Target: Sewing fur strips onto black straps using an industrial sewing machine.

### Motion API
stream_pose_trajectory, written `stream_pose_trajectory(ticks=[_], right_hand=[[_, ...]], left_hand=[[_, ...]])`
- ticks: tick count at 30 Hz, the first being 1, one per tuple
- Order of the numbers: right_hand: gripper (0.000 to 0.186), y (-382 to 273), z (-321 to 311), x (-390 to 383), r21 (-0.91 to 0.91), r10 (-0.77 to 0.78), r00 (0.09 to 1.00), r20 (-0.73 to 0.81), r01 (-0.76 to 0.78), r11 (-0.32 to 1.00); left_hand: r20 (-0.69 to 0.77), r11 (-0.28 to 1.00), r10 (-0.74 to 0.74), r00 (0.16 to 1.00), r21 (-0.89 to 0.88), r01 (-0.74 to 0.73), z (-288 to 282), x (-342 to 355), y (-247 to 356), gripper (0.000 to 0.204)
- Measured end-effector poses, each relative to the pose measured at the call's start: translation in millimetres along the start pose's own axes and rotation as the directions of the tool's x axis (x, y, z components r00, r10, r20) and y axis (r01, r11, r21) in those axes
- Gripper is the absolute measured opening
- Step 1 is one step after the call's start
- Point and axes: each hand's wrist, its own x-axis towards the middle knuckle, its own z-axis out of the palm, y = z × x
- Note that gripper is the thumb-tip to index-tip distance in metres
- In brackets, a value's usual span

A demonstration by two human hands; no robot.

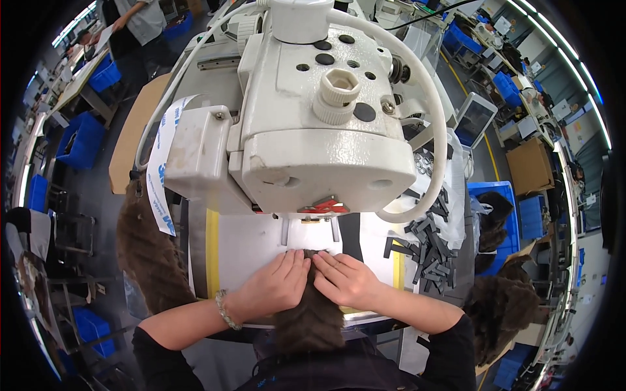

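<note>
Both hands at the far end of a strip of brown fur (pixel 310 322), just near of a big white machine (pixel 326 153).
In the head view, the left hand (pixel 277 283) and right hand (pixel 347 280) lie close together, fingertips touching the fur; the thumbs are hard to see, so I cannot tell whether they pinch it or only press. The strip runs nearward between them. Small black parts (pixel 432 254) lie piled to the right on the table (pixel 251 244).

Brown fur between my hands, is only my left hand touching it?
No, your left hand and your right hand both touch the far end of the brown fur.
</note>
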Motion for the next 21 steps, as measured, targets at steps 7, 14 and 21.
stream_pose_trajectory(ticks=[7,14,21], right_hand=[[0.012,35,1,15,-0.068,-0.023,0.997,-0.076,0.018,0.998],[0.016,45,10,15,-0.072,-0.041,0.994,-0.103,0.033,0.997],[0.014,51,17,11,-0.159,-0.053,0.996,-0.071,0.041,0.986]], left_hand=[[-0.112,0.995,0.011,0.994,0.095,-0.001,6,21,-29,0.024],[-0.12,0.996,0.01,0.993,0.093,0.001,19,20,-40,0.019],[-0.228,0.987,0.016,0.973,0.157,0.02,37,15,-45,0.003]])
